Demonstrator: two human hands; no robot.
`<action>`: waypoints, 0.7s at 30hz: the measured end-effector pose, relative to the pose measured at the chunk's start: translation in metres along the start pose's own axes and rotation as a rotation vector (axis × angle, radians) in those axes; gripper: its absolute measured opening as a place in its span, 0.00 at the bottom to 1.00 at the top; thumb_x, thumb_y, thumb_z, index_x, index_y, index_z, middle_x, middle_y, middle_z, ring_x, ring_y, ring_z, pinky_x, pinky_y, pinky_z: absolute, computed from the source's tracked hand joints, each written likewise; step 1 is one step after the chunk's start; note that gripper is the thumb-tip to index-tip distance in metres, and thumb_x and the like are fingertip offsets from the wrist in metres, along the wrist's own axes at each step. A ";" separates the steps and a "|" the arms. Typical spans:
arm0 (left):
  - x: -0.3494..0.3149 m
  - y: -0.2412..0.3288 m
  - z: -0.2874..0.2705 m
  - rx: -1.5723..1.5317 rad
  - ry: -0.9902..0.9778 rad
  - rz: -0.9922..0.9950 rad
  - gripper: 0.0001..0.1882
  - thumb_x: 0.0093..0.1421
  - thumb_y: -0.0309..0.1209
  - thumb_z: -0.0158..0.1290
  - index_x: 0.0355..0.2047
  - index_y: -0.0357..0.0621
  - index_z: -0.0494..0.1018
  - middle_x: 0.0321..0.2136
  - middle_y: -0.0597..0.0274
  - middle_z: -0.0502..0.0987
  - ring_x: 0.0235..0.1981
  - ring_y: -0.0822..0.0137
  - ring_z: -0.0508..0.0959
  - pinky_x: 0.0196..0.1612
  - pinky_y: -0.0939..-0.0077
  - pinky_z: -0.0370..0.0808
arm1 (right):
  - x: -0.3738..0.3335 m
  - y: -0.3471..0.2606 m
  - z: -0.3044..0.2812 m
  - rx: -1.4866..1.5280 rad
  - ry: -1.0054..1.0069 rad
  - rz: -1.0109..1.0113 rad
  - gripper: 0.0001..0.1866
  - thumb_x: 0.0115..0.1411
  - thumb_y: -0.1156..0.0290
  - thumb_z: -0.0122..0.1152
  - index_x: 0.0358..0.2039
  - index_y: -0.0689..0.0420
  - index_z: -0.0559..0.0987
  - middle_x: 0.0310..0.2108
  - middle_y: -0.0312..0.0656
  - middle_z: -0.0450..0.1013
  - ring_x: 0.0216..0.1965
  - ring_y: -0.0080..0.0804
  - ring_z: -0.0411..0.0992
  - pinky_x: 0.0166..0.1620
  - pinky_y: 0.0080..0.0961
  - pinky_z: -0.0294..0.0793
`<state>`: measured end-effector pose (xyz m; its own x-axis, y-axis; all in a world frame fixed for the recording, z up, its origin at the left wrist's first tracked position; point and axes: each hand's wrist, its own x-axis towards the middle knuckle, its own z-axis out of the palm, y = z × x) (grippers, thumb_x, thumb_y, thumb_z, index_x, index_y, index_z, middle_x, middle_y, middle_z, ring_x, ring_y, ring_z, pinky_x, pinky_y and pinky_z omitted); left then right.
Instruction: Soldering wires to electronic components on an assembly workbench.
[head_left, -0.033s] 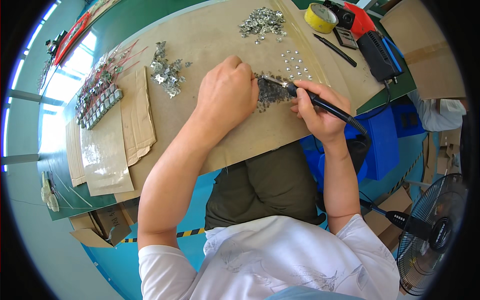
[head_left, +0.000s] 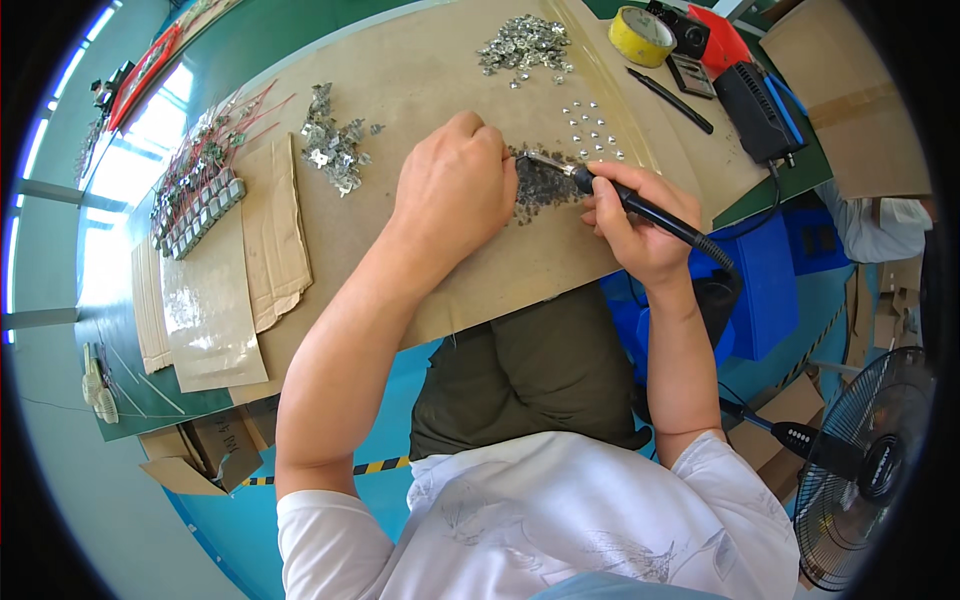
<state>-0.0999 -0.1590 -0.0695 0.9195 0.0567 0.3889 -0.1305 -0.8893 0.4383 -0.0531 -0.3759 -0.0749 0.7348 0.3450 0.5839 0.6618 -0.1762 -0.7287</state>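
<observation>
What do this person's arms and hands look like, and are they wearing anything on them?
Both the left hand and the right hand are ungloved, and both forearms are bare, with no watch or bracelet in view. The short white sleeves belong to a white shirt with a faint grey, sketch-like pattern on its front.

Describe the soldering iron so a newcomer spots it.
Start at the brown table sheet. Near its front edge, the right grip holds the soldering iron, black with a metal tip. Unlike the black pen-shaped tool beyond, it trails a cord.
</observation>
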 end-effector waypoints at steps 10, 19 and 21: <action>-0.001 0.004 -0.004 -0.070 0.047 -0.015 0.07 0.60 0.27 0.57 0.31 0.34 0.78 0.34 0.44 0.79 0.36 0.43 0.81 0.41 0.53 0.79 | -0.004 0.001 -0.002 0.061 0.013 0.043 0.07 0.60 0.80 0.68 0.39 0.64 0.85 0.25 0.42 0.81 0.24 0.24 0.81 0.29 0.18 0.77; 0.000 0.003 -0.039 -0.438 -0.150 -0.083 0.06 0.58 0.22 0.55 0.35 0.39 0.79 0.33 0.45 0.80 0.36 0.45 0.81 0.41 0.55 0.78 | -0.006 0.000 -0.002 0.132 0.089 0.119 0.07 0.61 0.80 0.66 0.41 0.64 0.85 0.25 0.41 0.81 0.23 0.23 0.81 0.28 0.17 0.79; -0.006 -0.002 -0.040 -0.259 -0.270 0.126 0.06 0.57 0.22 0.56 0.35 0.38 0.80 0.32 0.51 0.79 0.33 0.51 0.81 0.38 0.62 0.78 | -0.006 -0.001 -0.002 0.138 0.075 0.111 0.07 0.61 0.80 0.66 0.40 0.64 0.85 0.25 0.41 0.81 0.23 0.22 0.81 0.28 0.17 0.79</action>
<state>-0.1198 -0.1394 -0.0398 0.9502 -0.1978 0.2407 -0.3062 -0.7360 0.6038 -0.0574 -0.3799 -0.0767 0.8146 0.2598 0.5186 0.5534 -0.0799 -0.8291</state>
